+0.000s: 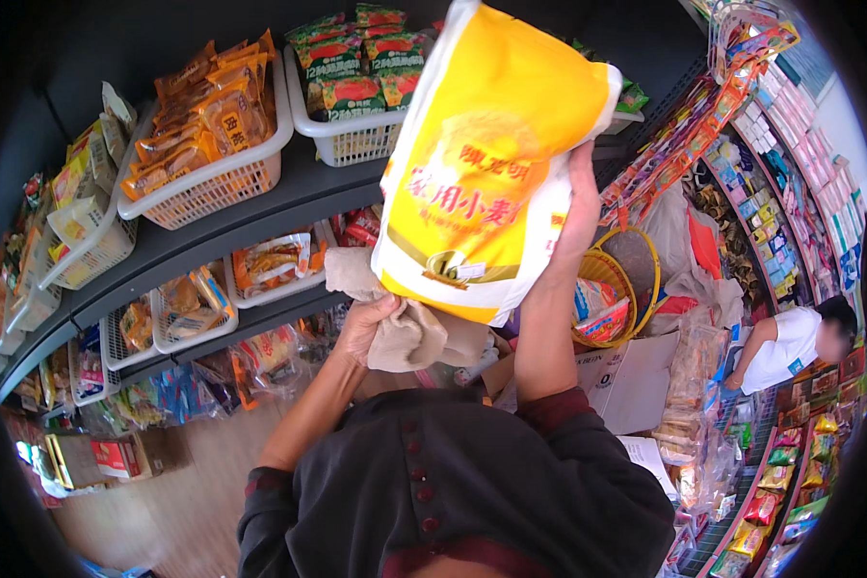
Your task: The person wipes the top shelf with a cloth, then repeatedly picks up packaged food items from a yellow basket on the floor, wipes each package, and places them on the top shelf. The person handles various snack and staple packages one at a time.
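A large yellow and white bag of wheat flour, printed with writing, is raised in front of my chest. My right hand grips its right side, with most of the fingers hidden behind it. Below the bag's lower left corner, my left hand clasps a beige cloth. Part of the cloth spreads behind and under the bag's bottom edge. Whether the left hand also bears some of the bag's weight cannot be told.
Dark shelves carry white plastic baskets of packaged snacks. On the right stand a yellow basket, a cardboard box and racks of goods. A person in a white shirt is at the far right.
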`<state>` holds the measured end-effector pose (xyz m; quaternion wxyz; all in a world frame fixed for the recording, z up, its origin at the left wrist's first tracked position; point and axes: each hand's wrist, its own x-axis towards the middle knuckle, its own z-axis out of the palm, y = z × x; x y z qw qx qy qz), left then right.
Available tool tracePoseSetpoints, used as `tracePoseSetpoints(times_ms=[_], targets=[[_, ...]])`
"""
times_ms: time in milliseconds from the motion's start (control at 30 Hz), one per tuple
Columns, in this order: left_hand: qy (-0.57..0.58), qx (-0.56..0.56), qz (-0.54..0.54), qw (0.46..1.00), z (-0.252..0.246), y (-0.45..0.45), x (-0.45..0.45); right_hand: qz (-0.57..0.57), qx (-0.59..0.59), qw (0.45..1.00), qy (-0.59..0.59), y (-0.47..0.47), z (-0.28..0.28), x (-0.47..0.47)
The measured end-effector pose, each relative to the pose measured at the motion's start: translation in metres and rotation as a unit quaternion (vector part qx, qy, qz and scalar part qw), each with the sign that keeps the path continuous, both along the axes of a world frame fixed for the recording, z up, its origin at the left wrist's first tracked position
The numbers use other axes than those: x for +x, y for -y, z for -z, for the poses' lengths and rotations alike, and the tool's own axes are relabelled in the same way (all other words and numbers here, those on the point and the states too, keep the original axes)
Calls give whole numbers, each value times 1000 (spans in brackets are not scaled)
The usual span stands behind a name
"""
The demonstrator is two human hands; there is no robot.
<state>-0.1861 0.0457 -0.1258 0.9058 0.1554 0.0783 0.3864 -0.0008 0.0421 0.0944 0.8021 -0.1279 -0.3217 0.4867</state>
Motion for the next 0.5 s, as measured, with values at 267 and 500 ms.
tracePoseSetpoints(times_ms=[267,500], targets=[[-123,50,-160,978,-34,5,-7,-32,-13,999,18,2,-7,-15],[-135,140,-196,961,-36,10,-25,-52,-12,999,9,-2,0,-11]])
